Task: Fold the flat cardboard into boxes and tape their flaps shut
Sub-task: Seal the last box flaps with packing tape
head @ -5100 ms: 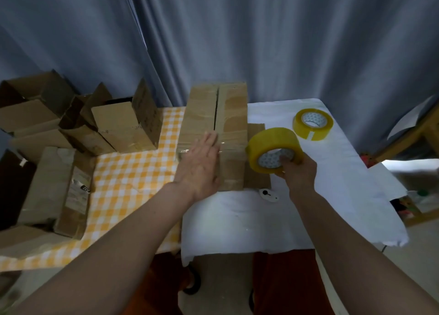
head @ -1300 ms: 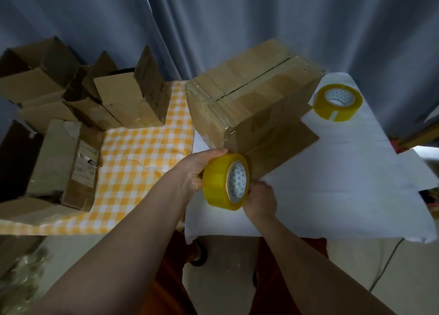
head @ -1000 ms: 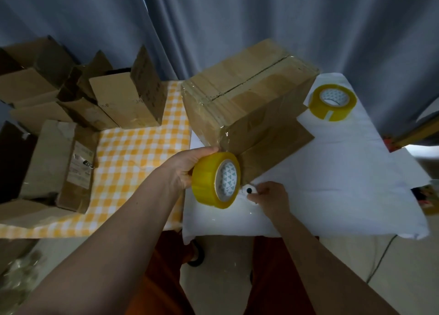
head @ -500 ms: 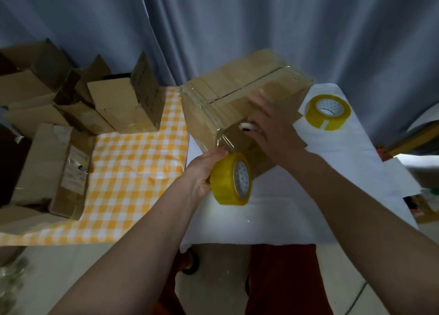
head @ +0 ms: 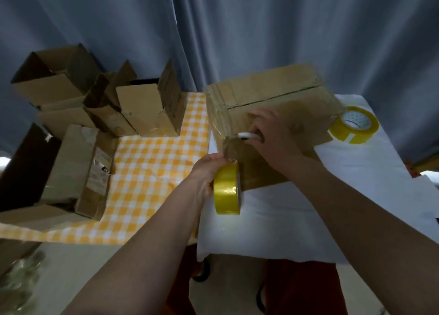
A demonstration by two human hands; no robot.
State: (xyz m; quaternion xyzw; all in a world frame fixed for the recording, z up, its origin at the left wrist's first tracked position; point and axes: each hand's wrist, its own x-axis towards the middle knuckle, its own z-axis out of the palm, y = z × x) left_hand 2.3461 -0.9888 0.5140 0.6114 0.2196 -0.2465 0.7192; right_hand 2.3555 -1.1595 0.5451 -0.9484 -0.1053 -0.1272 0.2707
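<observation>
A closed brown cardboard box stands on the table's white cloth, its top seam running left to right. My left hand grips a yellow tape roll just below the box's near corner, with clear tape stretched up to the box. My right hand holds a small white cutter against the box's front face, at the tape strip. A second yellow tape roll lies on the cloth to the right of the box.
Several open and flattened cardboard boxes crowd the left side on a yellow checked cloth. Grey curtains hang behind the table. The floor shows below the table's front edge.
My right hand picked the white cutter up from the cloth and brought it to the box's front. My left hand turned the tape roll edge-on and keeps it below the box corner.
</observation>
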